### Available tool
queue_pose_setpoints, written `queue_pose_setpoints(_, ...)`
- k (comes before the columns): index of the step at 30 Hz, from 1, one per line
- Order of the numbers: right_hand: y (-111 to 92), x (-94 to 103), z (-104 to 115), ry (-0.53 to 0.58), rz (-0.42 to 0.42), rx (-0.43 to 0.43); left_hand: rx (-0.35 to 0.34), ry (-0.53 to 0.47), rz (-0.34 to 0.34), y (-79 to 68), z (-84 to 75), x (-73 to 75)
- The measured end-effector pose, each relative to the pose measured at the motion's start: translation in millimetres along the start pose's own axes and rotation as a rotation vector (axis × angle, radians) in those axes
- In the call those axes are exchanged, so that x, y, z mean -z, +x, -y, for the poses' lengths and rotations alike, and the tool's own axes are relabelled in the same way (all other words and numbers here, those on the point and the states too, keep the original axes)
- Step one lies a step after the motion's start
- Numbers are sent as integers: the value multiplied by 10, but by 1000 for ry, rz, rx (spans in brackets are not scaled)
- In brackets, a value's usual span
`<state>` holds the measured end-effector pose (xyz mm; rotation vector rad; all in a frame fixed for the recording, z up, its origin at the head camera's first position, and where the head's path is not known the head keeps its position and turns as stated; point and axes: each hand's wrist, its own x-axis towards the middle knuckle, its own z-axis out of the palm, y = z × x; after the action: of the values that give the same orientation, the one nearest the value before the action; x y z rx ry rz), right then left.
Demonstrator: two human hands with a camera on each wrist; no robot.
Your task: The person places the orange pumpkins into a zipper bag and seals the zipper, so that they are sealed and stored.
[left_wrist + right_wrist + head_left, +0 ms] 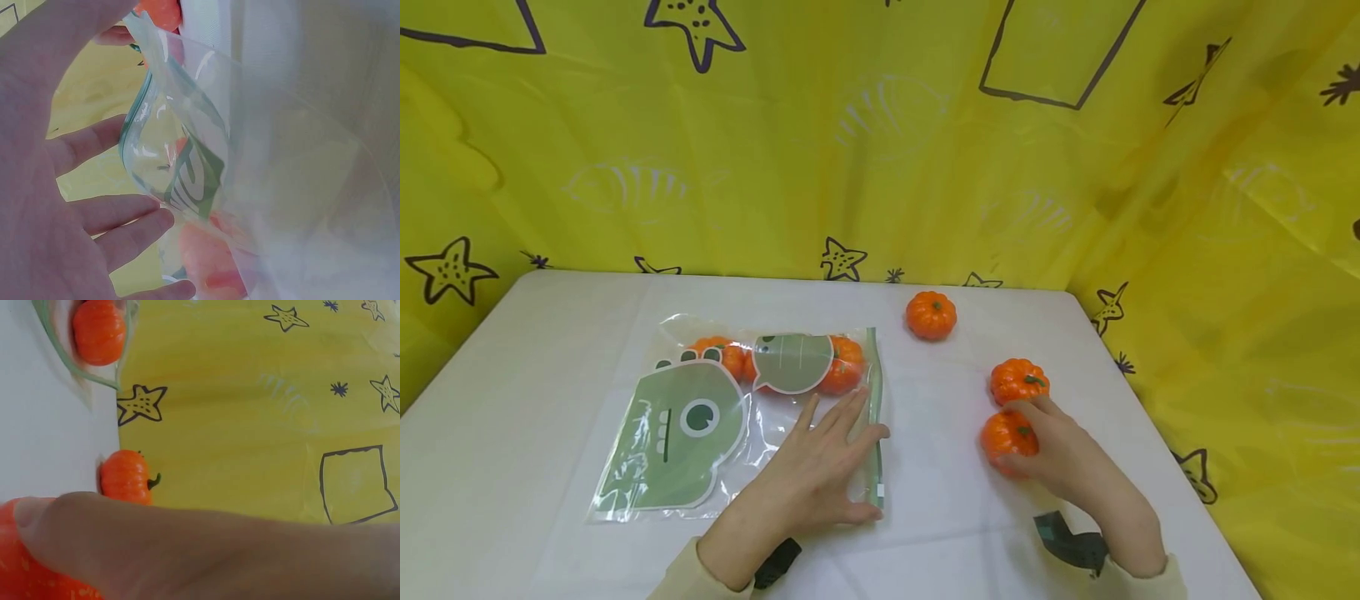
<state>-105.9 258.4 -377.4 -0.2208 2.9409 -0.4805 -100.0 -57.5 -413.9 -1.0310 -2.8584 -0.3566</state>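
Note:
A clear zip bag [775,425] with a green one-eyed monster print lies flat on the white table, with small orange pumpkins [844,367] inside along its far side. My left hand [816,471] rests its spread fingers on the bag near the green zip edge [877,417]; in the left wrist view the bag's mouth gapes beside these fingers. To the right, my right hand [1063,446] grips a small orange pumpkin [1006,440] between thumb and fingers. Just behind that one sits a second loose pumpkin [1017,379], close to the fingers.
Farther back, right of the bag, stands another loose pumpkin [931,315]. The white table [940,533] meets a yellow curtain [880,167] with drawn starfish at its back, and more of the curtain hangs along its right side.

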Motion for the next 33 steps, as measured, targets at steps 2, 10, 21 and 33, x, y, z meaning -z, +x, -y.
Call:
queue_pose_setpoints(2, 11, 1, 4, 2, 29, -8, -2, 2, -5, -1, 4, -4)
queue_pose_setpoints(10, 88, 2, 117, 31, -49, 110, 0, 7, -3, -4, 20, -17)
queue_pose_setpoints(21, 346, -124, 426, 145, 21, 255, -6, -2, -19, -1, 23, -27)
queue_pose_setpoints(33, 428, -236, 511, 183, 58, 277, -19, 36, -56, 23, 28, -6)
